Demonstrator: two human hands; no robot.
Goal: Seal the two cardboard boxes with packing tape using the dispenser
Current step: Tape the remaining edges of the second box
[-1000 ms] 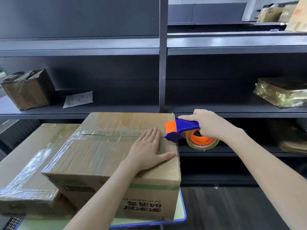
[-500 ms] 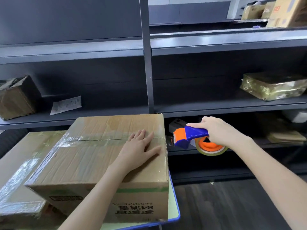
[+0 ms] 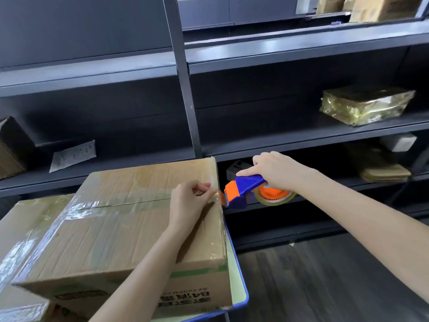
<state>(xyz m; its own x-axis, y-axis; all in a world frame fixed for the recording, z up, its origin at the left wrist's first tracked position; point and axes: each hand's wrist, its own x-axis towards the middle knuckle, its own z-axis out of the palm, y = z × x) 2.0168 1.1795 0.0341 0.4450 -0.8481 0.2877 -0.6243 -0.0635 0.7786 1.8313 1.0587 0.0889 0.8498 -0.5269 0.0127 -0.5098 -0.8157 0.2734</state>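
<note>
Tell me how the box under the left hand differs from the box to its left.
The right box stands taller and shows a printed front; the left box sits lower, partly hidden by it. The left hand pinches tape on the right box; no hand touches the left box. Both are brown cardboard with clear tape on top.

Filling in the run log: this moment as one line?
phase: sealing top box | left hand: pinches tape at box edge | right hand: grips dispenser just off that edge
</note>
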